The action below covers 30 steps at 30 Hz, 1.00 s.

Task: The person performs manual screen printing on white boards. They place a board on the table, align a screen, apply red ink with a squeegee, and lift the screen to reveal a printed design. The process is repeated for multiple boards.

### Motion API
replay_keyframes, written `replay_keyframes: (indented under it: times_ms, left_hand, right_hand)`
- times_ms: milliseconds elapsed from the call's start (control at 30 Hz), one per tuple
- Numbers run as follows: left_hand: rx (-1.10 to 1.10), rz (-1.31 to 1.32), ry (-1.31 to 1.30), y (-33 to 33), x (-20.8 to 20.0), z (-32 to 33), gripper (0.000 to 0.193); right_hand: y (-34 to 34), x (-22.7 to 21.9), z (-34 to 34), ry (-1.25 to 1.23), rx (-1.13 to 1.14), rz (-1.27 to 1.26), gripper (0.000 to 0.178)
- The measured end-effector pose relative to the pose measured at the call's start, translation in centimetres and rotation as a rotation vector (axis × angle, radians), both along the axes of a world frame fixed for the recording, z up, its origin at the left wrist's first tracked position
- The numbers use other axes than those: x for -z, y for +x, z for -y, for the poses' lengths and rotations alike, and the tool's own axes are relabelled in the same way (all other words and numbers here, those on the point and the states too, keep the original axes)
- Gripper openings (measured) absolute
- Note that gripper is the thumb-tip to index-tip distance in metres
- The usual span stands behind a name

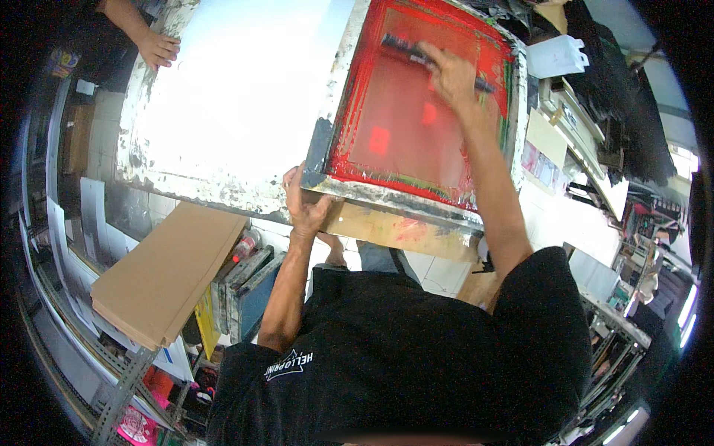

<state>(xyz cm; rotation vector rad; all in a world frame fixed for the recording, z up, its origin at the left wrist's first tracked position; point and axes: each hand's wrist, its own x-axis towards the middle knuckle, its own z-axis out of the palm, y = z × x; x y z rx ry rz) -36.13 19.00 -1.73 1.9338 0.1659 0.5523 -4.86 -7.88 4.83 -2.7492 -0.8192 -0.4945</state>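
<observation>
My right hand is closed around a dark, long-handled squeegee, which lies slantwise across the upper part of a screen-printing screen. Red ink coats the mesh of this screen, thickest along its edges, and two brighter red patches show in it. At the near left corner of the screen frame, my left hand grips the edge, with fingers up and thumb to the side. Beneath the near side of the frame runs a wooden board smeared with red.
A co-worker's hand rests on the far left edge of the bright white, paint-flecked table. A white plastic jug stands right of the screen. Stacked brown cardboard lies left of me, beside several upright frames.
</observation>
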Motion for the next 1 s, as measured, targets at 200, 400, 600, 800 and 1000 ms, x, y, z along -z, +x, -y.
replay_keyframes:
  times_ms: [200, 400, 600, 800, 1000]
  left_hand:
    - [-0.028, 0.071, -0.05, 1.2, -5.5, 0.8, 0.087]
    - [-0.097, 0.222, 0.004, 6.2, -15.3, 1.7, 0.083]
    - [0.119, 0.576, -0.099, 12.6, -22.5, -1.9, 0.094]
    - [-0.261, 0.184, 0.131, 2.6, -16.1, -8.2, 0.067]
    - [-0.732, -0.185, 0.497, -16.4, -5.8, -24.7, 0.068]
  right_hand:
    - [-16.2, -9.7, -1.5, 0.117, 0.024, -0.279, 0.043]
    - [-20.4, -20.8, -2.1, 0.011, -0.066, 0.031, 0.05]
    - [-12.2, -31.2, -1.8, 0.041, -0.074, 0.175, 0.045]
    - [-6.6, -36.9, -2.7, 0.199, -0.02, -0.039, 0.044]
    - [-2.8, -37.1, -1.2, 0.257, -0.026, 0.058, 0.048]
